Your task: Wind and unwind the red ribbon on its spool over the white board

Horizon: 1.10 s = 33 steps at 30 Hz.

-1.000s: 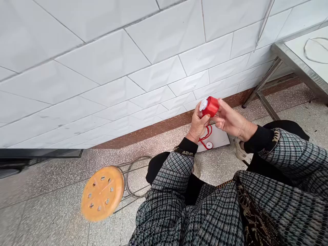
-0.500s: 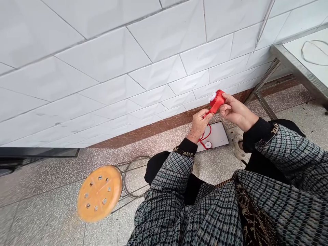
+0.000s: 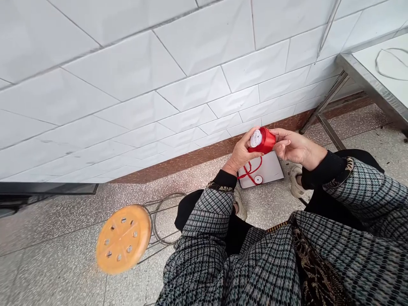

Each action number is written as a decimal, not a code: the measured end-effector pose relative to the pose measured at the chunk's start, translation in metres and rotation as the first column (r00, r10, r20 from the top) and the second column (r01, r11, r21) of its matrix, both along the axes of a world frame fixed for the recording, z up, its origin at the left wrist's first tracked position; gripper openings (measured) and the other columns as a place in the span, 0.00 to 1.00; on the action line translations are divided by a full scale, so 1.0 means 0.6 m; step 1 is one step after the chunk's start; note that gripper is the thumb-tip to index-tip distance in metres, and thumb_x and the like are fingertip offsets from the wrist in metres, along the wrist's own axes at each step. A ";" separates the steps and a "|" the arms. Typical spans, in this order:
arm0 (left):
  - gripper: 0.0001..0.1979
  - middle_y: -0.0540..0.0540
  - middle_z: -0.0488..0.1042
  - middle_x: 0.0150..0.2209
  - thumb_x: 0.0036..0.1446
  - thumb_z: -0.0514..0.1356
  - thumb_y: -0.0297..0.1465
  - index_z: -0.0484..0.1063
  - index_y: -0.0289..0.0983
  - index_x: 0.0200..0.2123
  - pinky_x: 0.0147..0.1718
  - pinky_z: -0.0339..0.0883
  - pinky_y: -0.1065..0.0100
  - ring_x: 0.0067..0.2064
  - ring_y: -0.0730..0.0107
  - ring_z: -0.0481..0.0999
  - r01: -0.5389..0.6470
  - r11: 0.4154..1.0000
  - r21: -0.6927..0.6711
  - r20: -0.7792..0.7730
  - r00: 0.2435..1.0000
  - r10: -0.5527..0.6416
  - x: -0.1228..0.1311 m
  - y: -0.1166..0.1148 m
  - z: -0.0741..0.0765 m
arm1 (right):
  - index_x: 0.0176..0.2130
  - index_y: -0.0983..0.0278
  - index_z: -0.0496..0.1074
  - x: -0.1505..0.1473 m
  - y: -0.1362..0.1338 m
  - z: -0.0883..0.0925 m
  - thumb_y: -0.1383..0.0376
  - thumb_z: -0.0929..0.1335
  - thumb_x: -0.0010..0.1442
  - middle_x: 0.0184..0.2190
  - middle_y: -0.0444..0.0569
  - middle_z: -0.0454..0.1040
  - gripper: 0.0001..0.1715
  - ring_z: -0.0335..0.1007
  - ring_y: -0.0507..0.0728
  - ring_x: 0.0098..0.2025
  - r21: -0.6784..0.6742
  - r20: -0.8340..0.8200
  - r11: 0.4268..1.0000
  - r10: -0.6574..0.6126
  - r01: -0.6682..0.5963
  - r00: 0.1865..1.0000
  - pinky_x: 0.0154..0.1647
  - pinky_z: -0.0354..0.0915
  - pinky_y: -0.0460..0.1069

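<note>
A roll of wide red ribbon (image 3: 267,140) with a white label on its end is held between my two hands, above the floor near the tiled wall. My left hand (image 3: 242,152) wraps its fingers round the labelled end of the roll. At the roll's other side my right hand (image 3: 295,146) pinches the ribbon with thumb and finger. Below the hands lies a flat white box (image 3: 270,168) on the floor, with a thin red cord (image 3: 247,172) and a small white spool (image 3: 258,179) on it.
An orange round stool (image 3: 124,240) with wire legs lies at the lower left. A metal-framed table (image 3: 366,72) with a loop of wire stands at the upper right. A dark appliance edge (image 3: 63,188) is at the far left. My shoes flank the white box.
My left hand has moved onto the roll, which has turned so its label faces up and left. Both hands are slightly lower. The ribbon strip stretched between them no longer shows.
</note>
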<state>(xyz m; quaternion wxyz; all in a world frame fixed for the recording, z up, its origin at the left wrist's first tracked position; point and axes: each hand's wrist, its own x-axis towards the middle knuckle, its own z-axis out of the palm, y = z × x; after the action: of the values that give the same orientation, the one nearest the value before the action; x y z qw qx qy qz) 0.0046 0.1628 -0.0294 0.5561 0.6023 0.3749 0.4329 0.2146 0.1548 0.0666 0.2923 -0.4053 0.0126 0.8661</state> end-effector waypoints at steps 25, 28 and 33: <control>0.24 0.54 0.72 0.22 0.58 0.69 0.54 0.74 0.37 0.37 0.25 0.59 0.70 0.22 0.76 0.66 -0.217 0.959 -0.180 0.029 0.974 0.226 0.047 -0.054 -0.003 | 0.36 0.63 0.63 -0.071 0.020 -0.001 0.73 0.61 0.79 0.18 0.33 0.57 0.16 0.46 0.40 0.13 0.116 0.157 0.922 -0.384 0.369 0.910 0.13 0.45 0.35; 0.21 0.53 0.73 0.24 0.60 0.67 0.50 0.73 0.37 0.36 0.26 0.57 0.71 0.24 0.76 0.64 -0.209 0.964 -0.162 -0.034 0.978 0.206 0.041 -0.059 -0.008 | 0.35 0.63 0.61 -0.072 0.021 -0.001 0.74 0.59 0.78 0.18 0.32 0.54 0.17 0.46 0.40 0.12 0.068 0.156 0.936 -0.353 0.346 0.923 0.12 0.44 0.35; 0.21 0.55 0.65 0.23 0.60 0.65 0.48 0.67 0.38 0.28 0.30 0.56 0.69 0.27 0.75 0.61 -0.177 0.979 -0.099 -0.120 0.979 0.165 0.036 -0.059 -0.023 | 0.35 0.61 0.58 -0.065 0.026 0.005 0.72 0.58 0.79 0.17 0.30 0.48 0.18 0.45 0.41 0.11 -0.039 0.123 0.958 -0.278 0.285 0.953 0.12 0.43 0.35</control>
<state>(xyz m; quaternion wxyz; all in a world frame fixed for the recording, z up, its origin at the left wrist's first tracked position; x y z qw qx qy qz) 0.0261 0.1272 -0.0435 0.5272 0.5598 0.4786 0.4238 0.1755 0.1702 0.0695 0.4013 -0.4571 0.0777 0.7899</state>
